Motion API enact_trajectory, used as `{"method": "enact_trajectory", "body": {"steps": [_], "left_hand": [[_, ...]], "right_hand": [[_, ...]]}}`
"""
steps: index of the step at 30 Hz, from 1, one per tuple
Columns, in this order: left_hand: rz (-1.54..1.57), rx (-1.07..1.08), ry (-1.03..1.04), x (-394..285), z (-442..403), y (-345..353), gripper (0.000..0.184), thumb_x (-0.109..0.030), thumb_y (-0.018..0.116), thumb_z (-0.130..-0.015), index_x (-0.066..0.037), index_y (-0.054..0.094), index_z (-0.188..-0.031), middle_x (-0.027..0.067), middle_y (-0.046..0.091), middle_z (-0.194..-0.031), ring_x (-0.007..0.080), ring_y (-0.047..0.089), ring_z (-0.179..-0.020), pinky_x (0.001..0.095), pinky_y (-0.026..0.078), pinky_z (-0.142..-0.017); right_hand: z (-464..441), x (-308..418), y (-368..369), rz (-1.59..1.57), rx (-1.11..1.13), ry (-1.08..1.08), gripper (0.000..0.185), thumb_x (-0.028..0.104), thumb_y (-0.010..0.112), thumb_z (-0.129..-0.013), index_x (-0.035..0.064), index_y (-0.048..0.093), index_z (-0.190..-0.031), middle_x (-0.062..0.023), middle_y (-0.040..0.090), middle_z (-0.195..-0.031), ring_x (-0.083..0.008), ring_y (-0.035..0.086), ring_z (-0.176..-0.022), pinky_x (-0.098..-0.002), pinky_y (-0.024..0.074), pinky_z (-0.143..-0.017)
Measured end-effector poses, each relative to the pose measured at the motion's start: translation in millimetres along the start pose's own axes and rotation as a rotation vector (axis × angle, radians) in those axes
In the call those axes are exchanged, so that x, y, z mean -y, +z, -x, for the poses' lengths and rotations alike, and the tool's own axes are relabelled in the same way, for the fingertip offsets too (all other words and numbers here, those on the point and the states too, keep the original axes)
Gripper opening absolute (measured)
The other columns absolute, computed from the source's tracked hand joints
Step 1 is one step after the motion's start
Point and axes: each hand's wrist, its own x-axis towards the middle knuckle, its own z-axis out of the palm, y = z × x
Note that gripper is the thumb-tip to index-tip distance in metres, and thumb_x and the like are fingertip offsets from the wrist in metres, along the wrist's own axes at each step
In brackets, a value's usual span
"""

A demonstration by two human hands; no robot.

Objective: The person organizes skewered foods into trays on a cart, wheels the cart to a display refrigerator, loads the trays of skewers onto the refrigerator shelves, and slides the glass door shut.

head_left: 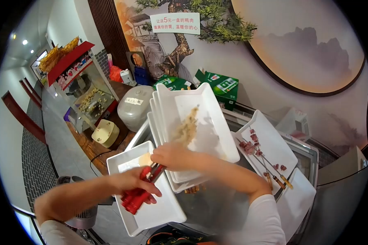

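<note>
My left hand is wrapped round the red handles of a bundle of metal skewers, over a white tray at the lower left. Beside it, my right hand is closed at the metal end of the bundle; its fingertips are partly hidden. Something pale, blurred by motion, lies or hangs in the upper tray of a white tray stack, just beyond my right hand. A light round piece rests in the lower-left tray.
Meat skewers lie on a white tray at the right. Behind stand a rice cooker, green boxes and a popcorn machine. A cream-coloured container sits on the wooden counter at the left.
</note>
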Motion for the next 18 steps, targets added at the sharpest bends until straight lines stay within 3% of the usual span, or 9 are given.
{"method": "enact_trajectory", "body": {"steps": [3,4,6,8,9,10,11,15,18], "left_hand": [[0.201,-0.045,0.084,40,-30,5,0.031,-0.003,0.061,-0.067,-0.002,0.043,-0.092,0.0132,0.057,-0.076,0.0200,0.058,-0.056,0.0304,0.051,-0.054],[0.220,-0.045,0.052,49,-41,5,0.028,-0.004,0.060,-0.068,-0.001,0.044,-0.091,0.0134,0.057,-0.075,0.0198,0.057,-0.055,0.0305,0.051,-0.053],[0.233,-0.061,0.028,52,-49,12,0.023,-0.008,0.058,-0.073,-0.002,0.042,-0.089,0.0141,0.057,-0.074,0.0195,0.056,-0.053,0.0283,0.048,-0.046],[0.212,-0.029,0.024,53,-55,16,0.023,-0.009,0.057,-0.074,-0.004,0.042,-0.089,0.0140,0.057,-0.074,0.0181,0.056,-0.052,0.0272,0.047,-0.044],[0.196,-0.021,0.015,55,-57,18,0.022,-0.009,0.057,-0.074,-0.004,0.041,-0.089,0.0138,0.057,-0.073,0.0174,0.055,-0.051,0.0267,0.046,-0.044],[0.198,-0.017,0.011,57,-57,21,0.022,-0.009,0.057,-0.074,-0.004,0.041,-0.089,0.0138,0.057,-0.073,0.0174,0.055,-0.051,0.0267,0.046,-0.044],[0.181,0.034,0.049,59,-58,23,0.022,-0.009,0.057,-0.074,-0.005,0.041,-0.088,0.0136,0.056,-0.074,0.0167,0.055,-0.051,0.0263,0.046,-0.043],[0.105,0.108,0.189,64,-56,29,0.026,-0.010,0.057,-0.072,-0.004,0.041,-0.091,0.0109,0.055,-0.075,0.0135,0.052,-0.050,0.0240,0.043,-0.044],[0.167,0.158,0.213,76,-49,27,0.028,-0.007,0.057,-0.072,-0.004,0.039,-0.094,0.0117,0.055,-0.077,0.0133,0.051,-0.050,0.0236,0.043,-0.045]], "right_hand": [[13,6,0,-0.017,-0.026,-0.033,0.027,0.006,0.059,-0.056,0.0055,0.047,-0.080,-0.0077,0.046,-0.076,-0.0257,0.048,-0.078,-0.0351,0.0398,-0.064],[22,9,-10,-0.150,0.151,0.049,0.038,0.008,0.060,-0.059,0.0043,0.046,-0.093,-0.0105,0.045,-0.097,-0.0244,0.040,-0.101,-0.0327,0.0348,-0.085],[36,18,-50,-0.327,0.015,0.103,0.046,0.006,0.058,-0.059,0.0036,0.044,-0.104,-0.0122,0.041,-0.107,-0.0250,0.036,-0.107,-0.0326,0.0305,-0.091],[72,-26,-48,-0.428,-0.256,0.397,0.052,0.006,0.058,-0.060,0.0031,0.042,-0.109,-0.0127,0.039,-0.113,-0.0258,0.036,-0.109,-0.0342,0.0270,-0.094],[86,-37,-59,-0.302,-0.495,0.664,0.052,0.008,0.060,-0.061,0.0028,0.042,-0.109,-0.0149,0.039,-0.113,-0.0292,0.037,-0.107,-0.0371,0.0278,-0.093],[113,-64,-61,0.278,-0.470,0.779,0.053,0.010,0.062,-0.061,0.0030,0.042,-0.110,-0.0181,0.041,-0.111,-0.0321,0.039,-0.104,-0.0376,0.0311,-0.089],[137,-80,-55,0.436,-0.458,1.037,0.055,0.014,0.065,-0.061,0.0027,0.042,-0.110,-0.0195,0.044,-0.107,-0.0328,0.040,-0.101,-0.0389,0.0343,-0.084],[177,-114,-42,-0.023,-0.253,1.446,0.042,0.022,0.067,-0.061,0.0032,0.050,-0.095,-0.0150,0.053,-0.091,-0.0299,0.050,-0.089,-0.0363,0.0399,-0.076],[183,-125,-26,0.306,-0.303,1.394,0.034,0.026,0.068,-0.063,0.0035,0.054,-0.084,-0.0094,0.057,-0.071,-0.0274,0.055,-0.068,-0.0346,0.0425,-0.065]]}}
